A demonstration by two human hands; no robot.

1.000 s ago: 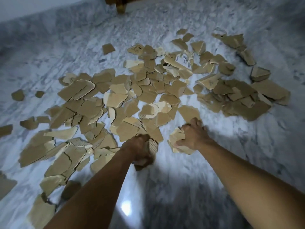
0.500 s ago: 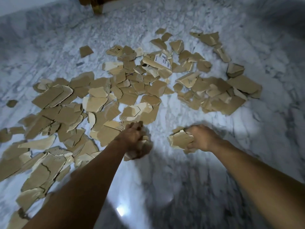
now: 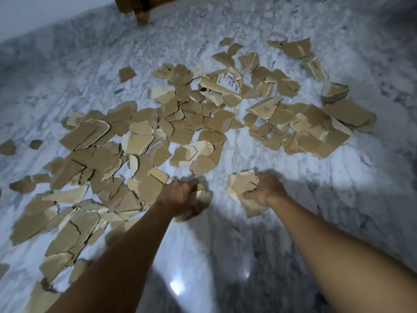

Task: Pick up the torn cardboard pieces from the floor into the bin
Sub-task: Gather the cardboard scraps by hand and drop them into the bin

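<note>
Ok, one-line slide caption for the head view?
Left hand and right hand each grip torn cardboard; more pieces litter the marble floor.

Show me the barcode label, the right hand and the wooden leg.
barcode label (image 3: 227, 81): head view, middle of the white sticker.
right hand (image 3: 266, 189): head view, back of the hand.
wooden leg (image 3: 142, 16): head view, lower end.

One left hand (image 3: 180, 196), one right hand (image 3: 267, 190), dozens of cardboard pieces (image 3: 137, 143).

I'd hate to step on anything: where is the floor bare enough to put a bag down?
Bare marble floor lies between the left forearm and right forearm, right of the right forearm, and beyond the cardboard pieces toward the wooden leg. Crowded: the left and middle, where pieces overlap.
</note>
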